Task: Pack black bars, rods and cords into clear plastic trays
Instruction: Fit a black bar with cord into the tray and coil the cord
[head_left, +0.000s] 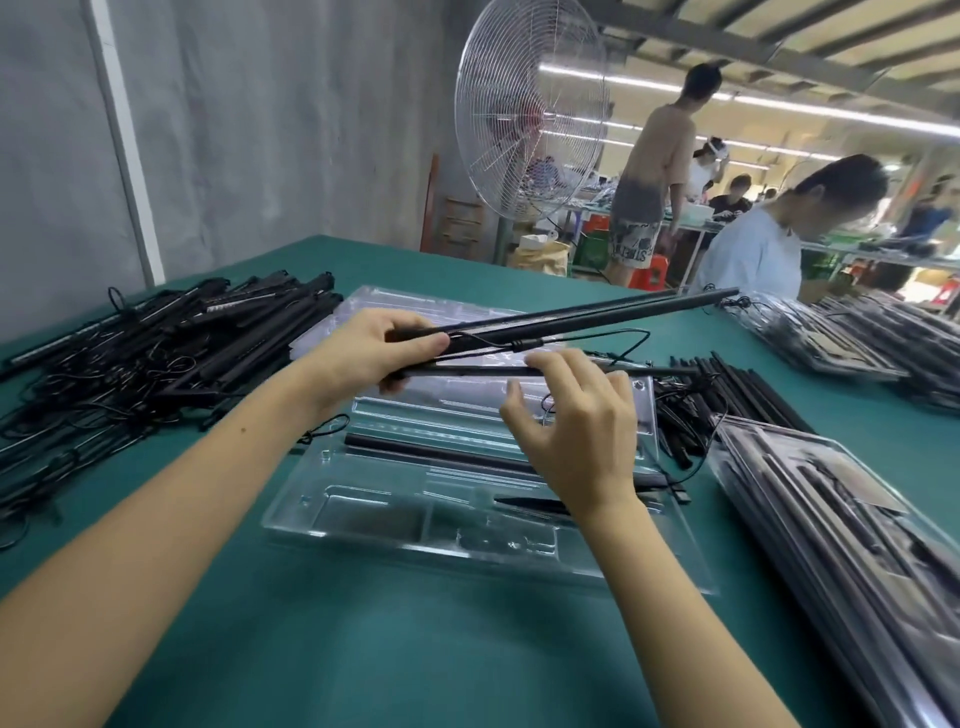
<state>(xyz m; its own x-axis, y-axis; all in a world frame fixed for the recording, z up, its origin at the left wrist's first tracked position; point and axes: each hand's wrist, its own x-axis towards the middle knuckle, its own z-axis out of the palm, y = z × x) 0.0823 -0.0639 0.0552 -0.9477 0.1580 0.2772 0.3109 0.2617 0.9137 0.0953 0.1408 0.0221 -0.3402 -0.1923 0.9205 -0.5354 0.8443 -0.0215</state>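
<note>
— What lies around the hands?

— A green counter (415, 649) is seen beneath them. A heap of black bars and cords (156, 353) is piled left of the left hand (358, 353). Packed trays (831, 519) are stacked right of the right hand (576, 441). A clear tray (395, 512) is laid under both hands, with one black bar (441, 452) seated in it.

— And the grips?

— Long black bars (597, 317) with a looped cord (623, 345) are clamped in the left hand's curled fingers, together with a thinner rod (467, 371). That rod is touched from above by the right forefinger. The other right fingers are loosely spread, the thumb is kept below it, and nothing is clasped.
</note>
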